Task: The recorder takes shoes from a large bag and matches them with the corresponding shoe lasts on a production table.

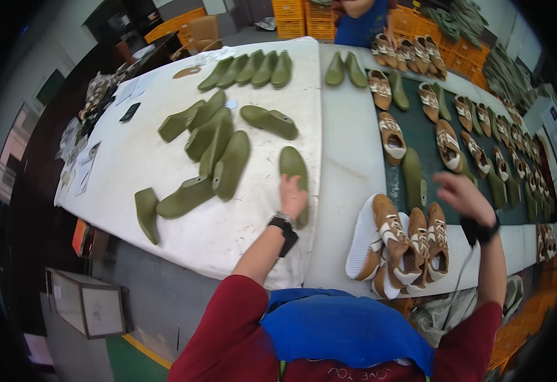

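Note:
My left hand is closed around the middle of a green shoe last lying on the white cloth, its fingers over the top. A black band circles my left wrist. My right hand hovers over the dark green mat with fingers bent and apart, and nothing shows in them. Close to its left lies another green last. Just below stand brown-and-white sneakers in a cluster, with one sneaker tipped so that its white sole shows.
Several loose lasts lie jumbled on the cloth, with a row of lasts behind. Sneakers and lasts fill the mat at right. A person in a blue apron stands across the table. Orange crates are stacked beyond.

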### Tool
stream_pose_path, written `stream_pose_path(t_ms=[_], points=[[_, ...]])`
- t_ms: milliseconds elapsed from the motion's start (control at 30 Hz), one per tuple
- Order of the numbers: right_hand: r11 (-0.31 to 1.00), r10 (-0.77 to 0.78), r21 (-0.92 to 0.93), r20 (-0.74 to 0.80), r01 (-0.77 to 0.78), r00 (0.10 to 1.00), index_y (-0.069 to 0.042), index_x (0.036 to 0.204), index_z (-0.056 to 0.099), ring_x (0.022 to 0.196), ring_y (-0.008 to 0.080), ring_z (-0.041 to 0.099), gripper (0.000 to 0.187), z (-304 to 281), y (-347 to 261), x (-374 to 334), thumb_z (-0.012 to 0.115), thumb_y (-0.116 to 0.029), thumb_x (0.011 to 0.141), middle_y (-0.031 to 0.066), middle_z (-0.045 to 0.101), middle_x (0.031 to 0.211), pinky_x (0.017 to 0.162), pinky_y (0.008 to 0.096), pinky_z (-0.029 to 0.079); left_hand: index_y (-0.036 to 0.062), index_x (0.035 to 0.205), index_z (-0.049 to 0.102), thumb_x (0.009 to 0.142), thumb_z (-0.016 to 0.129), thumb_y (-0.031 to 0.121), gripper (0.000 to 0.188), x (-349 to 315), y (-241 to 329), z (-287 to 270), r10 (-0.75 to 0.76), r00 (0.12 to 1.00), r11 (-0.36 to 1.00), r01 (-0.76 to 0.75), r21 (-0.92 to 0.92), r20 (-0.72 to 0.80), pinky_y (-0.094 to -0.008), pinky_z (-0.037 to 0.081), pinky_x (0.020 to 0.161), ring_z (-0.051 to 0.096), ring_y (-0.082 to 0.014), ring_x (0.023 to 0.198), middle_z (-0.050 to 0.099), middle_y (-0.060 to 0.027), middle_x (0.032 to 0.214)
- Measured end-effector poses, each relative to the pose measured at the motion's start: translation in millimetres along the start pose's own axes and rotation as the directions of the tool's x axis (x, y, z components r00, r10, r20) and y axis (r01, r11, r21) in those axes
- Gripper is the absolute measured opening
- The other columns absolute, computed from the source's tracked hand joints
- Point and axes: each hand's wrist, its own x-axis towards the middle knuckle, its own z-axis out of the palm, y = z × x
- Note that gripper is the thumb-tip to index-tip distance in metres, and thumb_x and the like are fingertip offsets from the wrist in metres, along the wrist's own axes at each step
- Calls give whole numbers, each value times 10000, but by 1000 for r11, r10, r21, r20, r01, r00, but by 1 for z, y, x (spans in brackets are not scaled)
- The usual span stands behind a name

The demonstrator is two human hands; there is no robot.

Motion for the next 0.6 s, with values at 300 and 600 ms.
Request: stream_pose_path(t_ms=[300, 600], points=[[978, -128, -164, 29, 131, 991, -95, 1272, 449, 747, 297, 623, 538, 167, -151, -35, 632, -281, 801, 151, 603, 944, 653, 367, 501, 37, 1230, 472, 735, 687, 308, 604, -16, -7, -40, 234, 957, 969, -214, -126, 173, -438, 281, 1052, 359, -368, 1234, 466, -209, 1253], [882, 471, -8, -53, -472, 881, -83, 1308, 322, 782, 383, 626, 598, 268, -95, 56, 569, -309, 812, 219, 642, 839, 683, 467, 488, 98, 1327, 368, 680, 668, 98, 713, 105, -138, -162, 9, 952, 964, -89, 252, 305, -421, 367, 996, 419, -373, 1197, 448, -202, 1297]])
